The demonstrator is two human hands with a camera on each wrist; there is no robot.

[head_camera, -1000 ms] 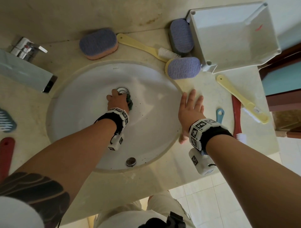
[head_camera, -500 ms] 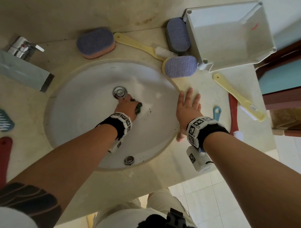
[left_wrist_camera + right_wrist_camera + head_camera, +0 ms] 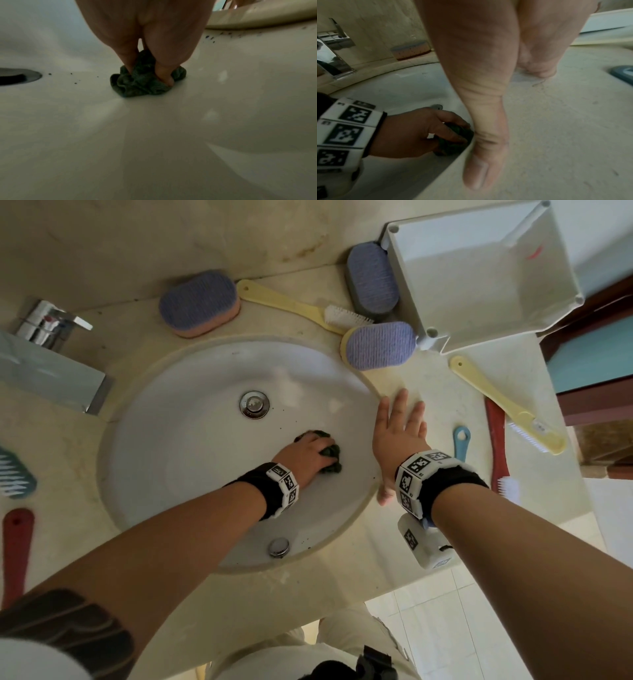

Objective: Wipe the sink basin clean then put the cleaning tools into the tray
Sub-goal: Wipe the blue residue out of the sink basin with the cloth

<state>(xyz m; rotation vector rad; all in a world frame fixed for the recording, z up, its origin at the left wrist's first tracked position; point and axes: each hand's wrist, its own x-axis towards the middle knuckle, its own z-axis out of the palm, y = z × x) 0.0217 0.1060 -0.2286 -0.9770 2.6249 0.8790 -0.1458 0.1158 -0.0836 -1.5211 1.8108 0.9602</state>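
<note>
My left hand (image 3: 308, 455) grips a crumpled dark green cloth (image 3: 330, 453) and presses it on the white sink basin (image 3: 191, 460), right of the drain (image 3: 254, 404). In the left wrist view the fingers dig into the cloth (image 3: 144, 81), with dark specks (image 3: 212, 39) on the basin wall beyond. My right hand (image 3: 399, 436) lies flat, fingers spread, on the counter at the basin's right rim; the right wrist view shows its thumb (image 3: 479, 169) on the rim. The white tray (image 3: 479, 272) stands at the back right, holding no tools.
Three purple sponges (image 3: 200, 302) (image 3: 373, 282) (image 3: 380, 345) and a yellow brush (image 3: 294, 306) lie behind the basin. Another yellow brush (image 3: 507, 405), a red brush (image 3: 498, 446) and a blue handle (image 3: 461, 440) lie right. The faucet (image 3: 51, 361) is at the left.
My left hand has dragged the cloth from the drain down and to the right across the basin floor. My right hand has stayed flat on the counter.
</note>
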